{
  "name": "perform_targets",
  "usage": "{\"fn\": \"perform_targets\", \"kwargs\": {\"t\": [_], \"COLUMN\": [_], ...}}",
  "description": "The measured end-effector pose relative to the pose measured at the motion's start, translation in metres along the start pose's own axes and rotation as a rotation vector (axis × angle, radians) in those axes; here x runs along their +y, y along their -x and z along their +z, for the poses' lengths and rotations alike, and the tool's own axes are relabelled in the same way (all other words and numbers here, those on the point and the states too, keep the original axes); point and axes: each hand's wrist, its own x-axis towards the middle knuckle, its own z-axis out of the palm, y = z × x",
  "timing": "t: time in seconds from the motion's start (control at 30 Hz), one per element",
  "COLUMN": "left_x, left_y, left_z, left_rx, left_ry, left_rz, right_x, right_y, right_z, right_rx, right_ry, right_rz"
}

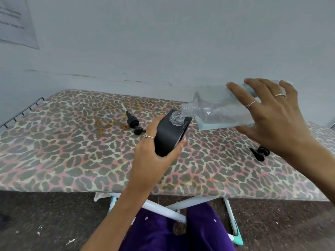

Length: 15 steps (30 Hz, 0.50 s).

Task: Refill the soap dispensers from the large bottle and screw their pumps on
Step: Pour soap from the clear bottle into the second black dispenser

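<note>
Black plastic forms the body of the soap dispenser (170, 134), which the left hand (154, 156) grips around its lower part, fingers and thumb curled on opposite sides, tilting it toward the right. Its clear threaded neck is open, with no pump fitted. The right hand (268, 113) holds the large clear bottle (217, 109) tipped nearly horizontal, fingers spread over its upper side and thumb beneath; pale blue liquid lies along the bottle's lower wall. The bottle's uncapped mouth sits just above and beside the dispenser neck. Both containers are held above the leopard-print board cover (72, 151). One black pump (132, 120) lies on the cover left of the dispenser; a second pump (260, 153) lies to the right, under the right forearm.
</note>
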Motion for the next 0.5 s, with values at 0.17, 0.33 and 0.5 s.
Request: {"fn": "perform_targets", "kwargs": {"t": [0.17, 0.33, 0.5], "left_x": [-0.0005, -0.0026, -0.0015], "left_y": [-0.0001, 0.0005, -0.0002], "left_z": [0.0008, 0.0009, 0.0008], "left_rx": [-0.002, -0.005, -0.009], "left_ry": [-0.001, 0.006, 0.014], "left_rz": [0.009, 0.001, 0.007], "right_x": [-0.001, -0.0006, -0.0013], "right_y": [-0.0008, -0.0015, -0.0016], "right_z": [-0.0016, -0.0038, -0.0045], "right_rx": [-0.007, -0.014, -0.03], "right_ry": [0.003, 0.01, 0.015], "right_rz": [-0.001, -0.001, -0.003]}}
